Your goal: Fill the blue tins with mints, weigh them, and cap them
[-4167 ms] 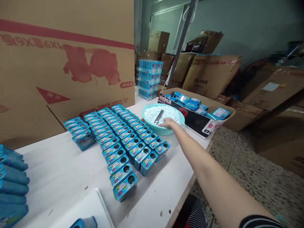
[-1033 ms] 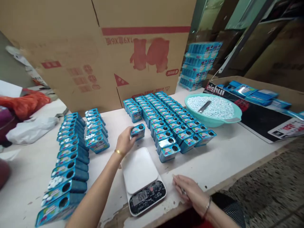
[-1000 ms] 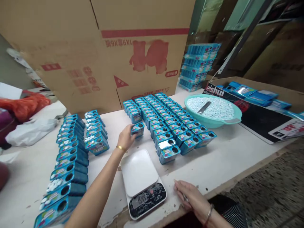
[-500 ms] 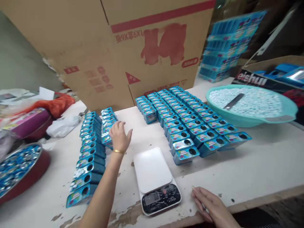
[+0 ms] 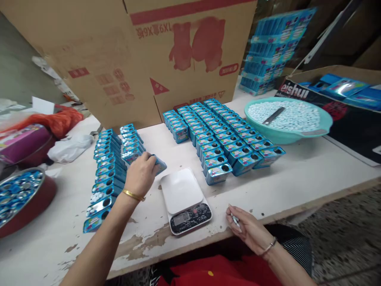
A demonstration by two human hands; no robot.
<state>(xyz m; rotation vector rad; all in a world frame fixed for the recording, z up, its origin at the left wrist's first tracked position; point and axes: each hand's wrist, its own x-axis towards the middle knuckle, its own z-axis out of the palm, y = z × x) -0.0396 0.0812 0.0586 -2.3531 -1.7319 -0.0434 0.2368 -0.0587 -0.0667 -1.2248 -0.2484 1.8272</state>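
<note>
My left hand (image 5: 139, 174) has its grip clamped on one blue tin (image 5: 159, 163), held at the near end of two short rows of filled tins (image 5: 111, 159), just left of the single white scale (image 5: 184, 198). My right hand (image 5: 248, 230) rests on the worktop (image 5: 297, 174) edge, its grip loosely curled round a few small white tablets (image 5: 235, 218). Right of the scale, four longer rows of empty tins (image 5: 220, 135) lean like dominoes, each rectangular, glossy, with a round hole in its top. One teal plastic basin (image 5: 297, 137) holds a heap of white tablets and one flat metal scoop (image 5: 273, 115). At far left, one red round tray (image 5: 35, 206) holds shiny blue lids. A big cardboard box (image 5: 119, 59) stands behind the rows.
</note>
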